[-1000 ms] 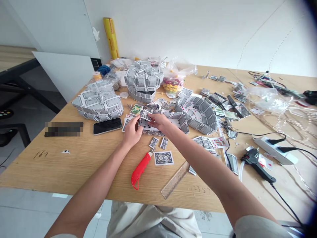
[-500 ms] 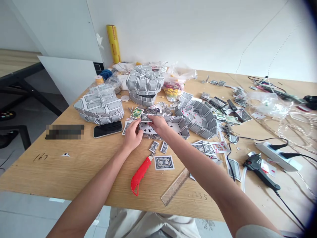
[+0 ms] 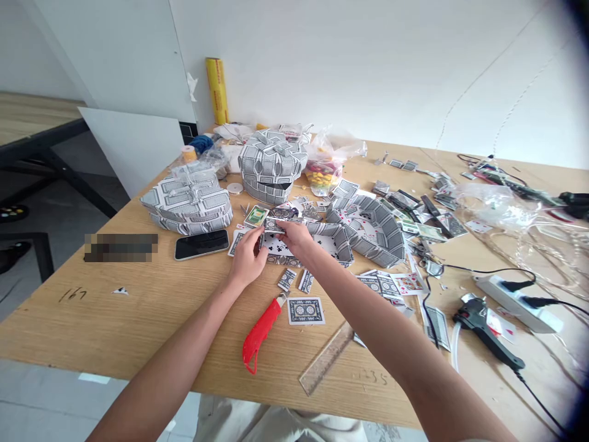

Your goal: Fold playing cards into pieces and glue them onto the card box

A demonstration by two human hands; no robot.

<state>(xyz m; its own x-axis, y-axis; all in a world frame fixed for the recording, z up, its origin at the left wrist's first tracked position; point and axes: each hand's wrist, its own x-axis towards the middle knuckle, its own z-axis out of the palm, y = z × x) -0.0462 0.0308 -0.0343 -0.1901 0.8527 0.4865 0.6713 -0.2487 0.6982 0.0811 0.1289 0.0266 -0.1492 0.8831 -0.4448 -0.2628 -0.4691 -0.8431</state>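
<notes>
A shallow box made of playing cards [image 3: 343, 247] lies in front of me, with club cards lining its floor. At its left end my left hand [image 3: 247, 261] is closed on the corner, thumb on the near side. My right hand [image 3: 294, 239] reaches over the box and pinches a patterned playing card [image 3: 272, 225] against the far left wall; its fingertips are partly hidden. Just nearer lie two small cut card pieces [image 3: 287, 280], a whole face-down card [image 3: 306, 311] and a red utility knife [image 3: 261, 334] with its blade showing.
Two lidded card boxes [image 3: 186, 199] [image 3: 271, 166] stand behind, and an open card tray [image 3: 391, 242] sits to the right. A phone [image 3: 201, 244] lies left, a clear ruler [image 3: 326, 359] in front. A glue gun [image 3: 488, 328], power strip [image 3: 518, 301] and cords crowd the right side.
The view has tilted slightly, so everything sits a little lower. Both hands stay at the box's left end; my right fingers have shifted only slightly along the card.
</notes>
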